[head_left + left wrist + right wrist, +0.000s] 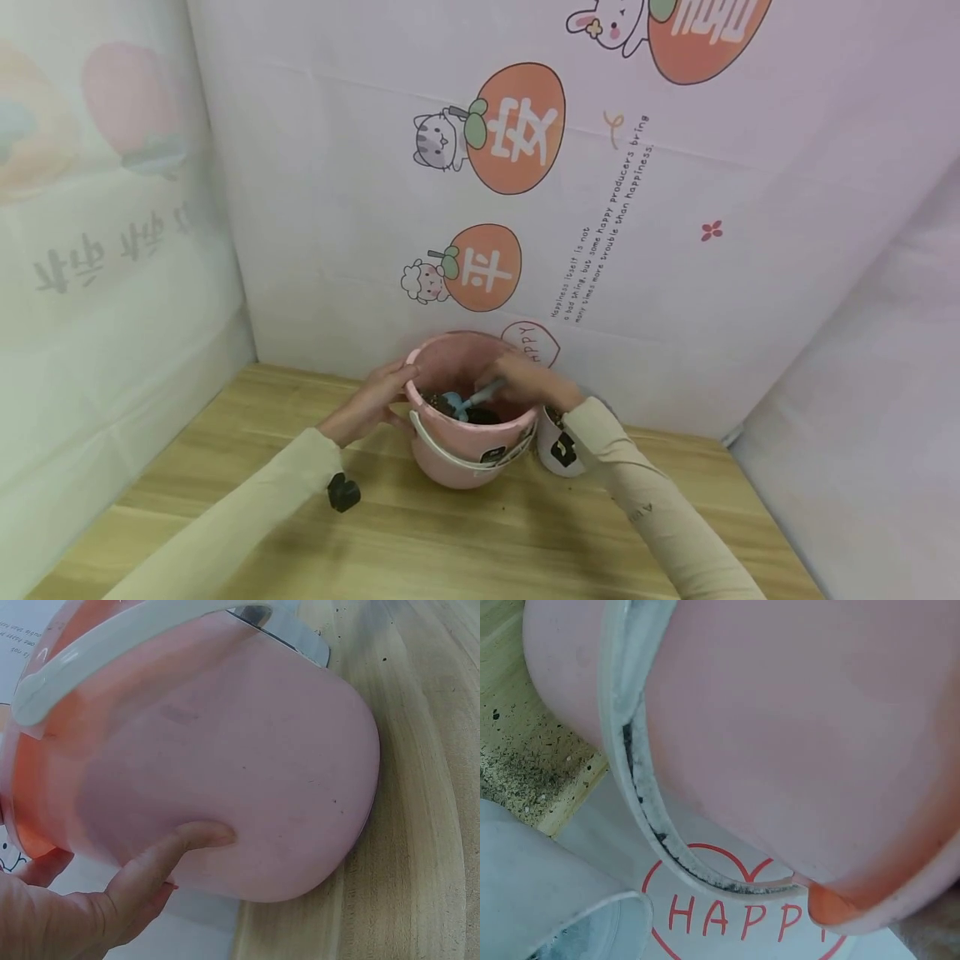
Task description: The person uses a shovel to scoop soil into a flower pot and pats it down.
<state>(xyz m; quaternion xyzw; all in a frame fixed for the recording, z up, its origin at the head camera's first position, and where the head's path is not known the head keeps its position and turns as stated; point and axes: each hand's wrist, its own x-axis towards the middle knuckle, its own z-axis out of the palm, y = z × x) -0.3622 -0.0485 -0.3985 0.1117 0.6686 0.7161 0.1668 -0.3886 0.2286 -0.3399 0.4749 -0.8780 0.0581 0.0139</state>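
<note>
A pink bucket (457, 454) with a white handle (442, 450) stands on the wooden table (405, 542), dark soil (483, 416) inside it. My left hand (380, 394) grips its left side, fingers at the rim. In the left wrist view a digit of that hand (112, 904) presses the bucket's outer wall (247, 750). Reaching over the rim, my right hand (525, 379) holds a small blue shovel (459, 406) by its handle, the blade at the soil. The right wrist view shows mostly the bucket's outer wall (780, 735); the hand's fingers are hidden there.
Close to the bucket's right side is a white pot (551, 454) with a dark label, partly behind my right sleeve. Scattered soil bits (525, 776) lie on the table near it. A printed white cloth (360, 208) hangs just behind the bucket.
</note>
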